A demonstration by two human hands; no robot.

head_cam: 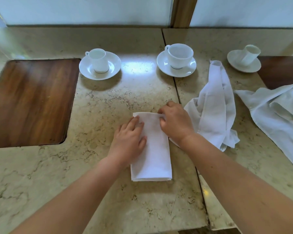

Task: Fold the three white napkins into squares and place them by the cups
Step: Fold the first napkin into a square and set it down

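A white napkin [155, 154], folded into a long narrow rectangle, lies on the marble table in front of me. My left hand [129, 140] rests flat on its left side, fingers spread. My right hand [175, 122] pinches the napkin's far right corner. Two more white napkins lie crumpled to the right: one [213, 107] beside my right wrist, another [277, 115] at the right edge. Three white cups on saucers stand at the back: left cup [99, 60], middle cup [180, 55], right cup [249, 54].
The marble table [108, 102] has a dark wooden inset [30, 102] at the left and another [281, 70] at the far right. A seam [176, 88] between two slabs runs from the back towards me. A pale wall closes the back.
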